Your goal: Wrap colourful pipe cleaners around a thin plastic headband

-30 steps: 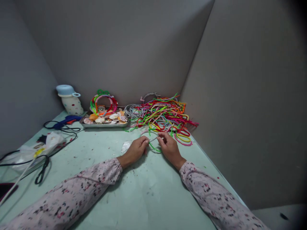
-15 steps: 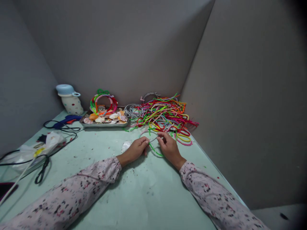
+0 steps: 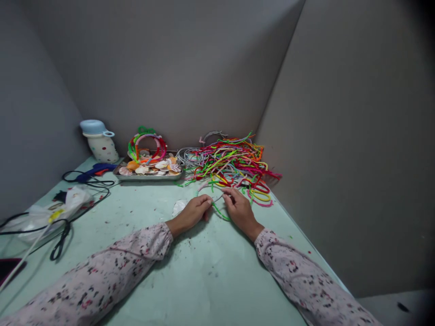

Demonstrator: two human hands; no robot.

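Between my two hands is a thin wire ring (image 3: 220, 214), its lower part wrapped in green pipe cleaner and its far part pinkish. A bare grey stretch runs from one hand to the other. My left hand (image 3: 196, 210) pinches the ring on its left side, thumb and forefinger together. On the other side, the closed fingertips of my right hand (image 3: 240, 211) grip the grey stretch. The fingers hide parts of the ring. A crumpled whitish piece (image 3: 178, 207) lies beside my left hand.
Behind the hands lies a heap of coloured pipe cleaners (image 3: 234, 158), with coiled grey wire (image 3: 190, 156) at its left. A metal tray (image 3: 149, 178) holds shells and wrapped rings. Farther left are a bottle (image 3: 102, 147), a blue glue gun (image 3: 91, 172), cables and a plastic bag (image 3: 73, 201).
Both hands keep their grip on the ring and have barely moved. The ring's green lower part sits very slightly higher.
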